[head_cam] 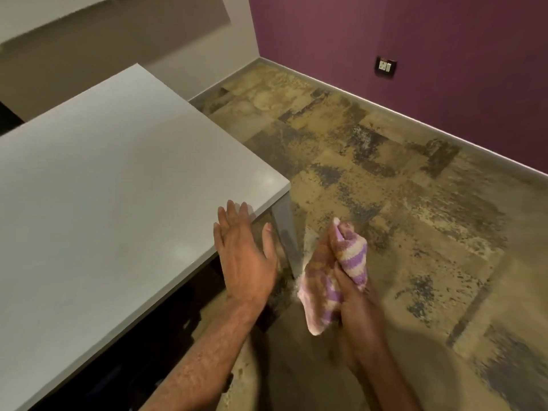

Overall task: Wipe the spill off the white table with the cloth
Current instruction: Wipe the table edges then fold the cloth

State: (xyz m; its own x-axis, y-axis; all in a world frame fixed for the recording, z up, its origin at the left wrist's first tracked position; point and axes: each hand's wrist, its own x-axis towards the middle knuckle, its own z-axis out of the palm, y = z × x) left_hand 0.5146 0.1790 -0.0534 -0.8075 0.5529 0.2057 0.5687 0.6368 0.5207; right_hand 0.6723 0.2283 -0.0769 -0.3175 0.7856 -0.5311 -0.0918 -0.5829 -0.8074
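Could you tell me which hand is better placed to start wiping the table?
The right hand: it already grips the striped cloth, though off the table beside its corner. The left hand lies open and empty at the table's edge.

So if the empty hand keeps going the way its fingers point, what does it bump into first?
Probably nothing at first. The left hand is flat at the corner of the white table, fingers pointing across its top, which looks bare there. Whether it touches is unclear.

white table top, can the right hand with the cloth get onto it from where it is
Probably yes: the right hand holds the striped cloth just off the white table corner, with only the open left hand between.
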